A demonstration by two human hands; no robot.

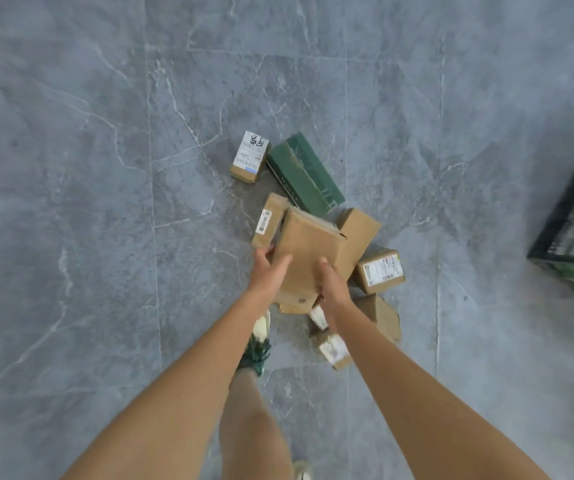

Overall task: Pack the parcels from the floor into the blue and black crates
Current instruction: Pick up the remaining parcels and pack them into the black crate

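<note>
1. Head view: a flat cardboard parcel point(308, 252) is held above the floor pile, left hand point(267, 271) and right hand point(332, 289) closed on its near edges.
2. It is judged stiff and light; opposite edges are best gripped.

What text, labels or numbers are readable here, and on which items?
None can be quoted reliably.
Small box with white label: large black handwritten marks, not legible; fine print blurred.
Narrow upright box: barcode sticker, too small.
Box at right: printed shipping label, blurred.
Boxes near the right forearm: white labels, washed out.
Held cardboard parcel: no text visible.
Green box: none visible.
</note>
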